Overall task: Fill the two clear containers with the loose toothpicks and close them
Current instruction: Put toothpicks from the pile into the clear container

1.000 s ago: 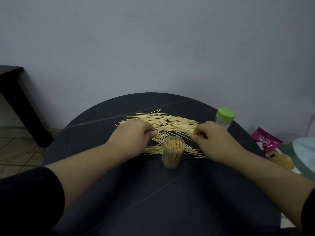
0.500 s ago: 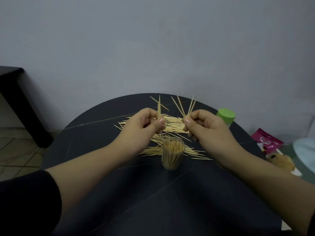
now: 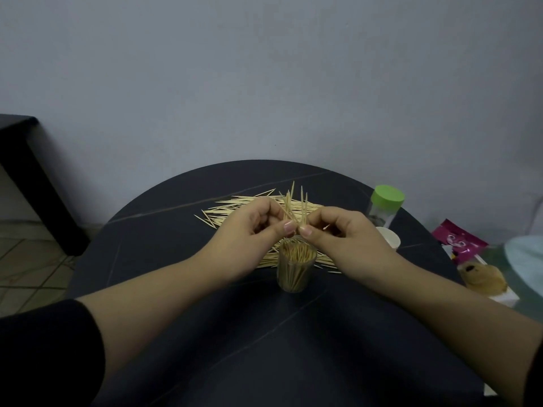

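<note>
An open clear container (image 3: 296, 265), packed with upright toothpicks, stands at the middle of the round black table (image 3: 176, 289). Just above its mouth my left hand (image 3: 249, 230) and my right hand (image 3: 343, 233) meet, thumbs almost touching, and together pinch a small bundle of toothpicks (image 3: 293, 207) that points upward. A heap of loose toothpicks (image 3: 235, 210) lies on the table behind and beside the container. A second clear container with a green lid (image 3: 385, 205) stands at the far right of the table. A white lid (image 3: 389, 237) lies below it.
To the right, off the table, are a pink wrapper (image 3: 458, 239), a brownish piece of food (image 3: 482, 277) on white paper and a pale blue object (image 3: 526, 259). A dark bench (image 3: 26, 171) stands at the left against the grey wall.
Both hands lifted toothpicks off the heap, then came together and lower, merging their separate pinches into one bundle just above the open container.
</note>
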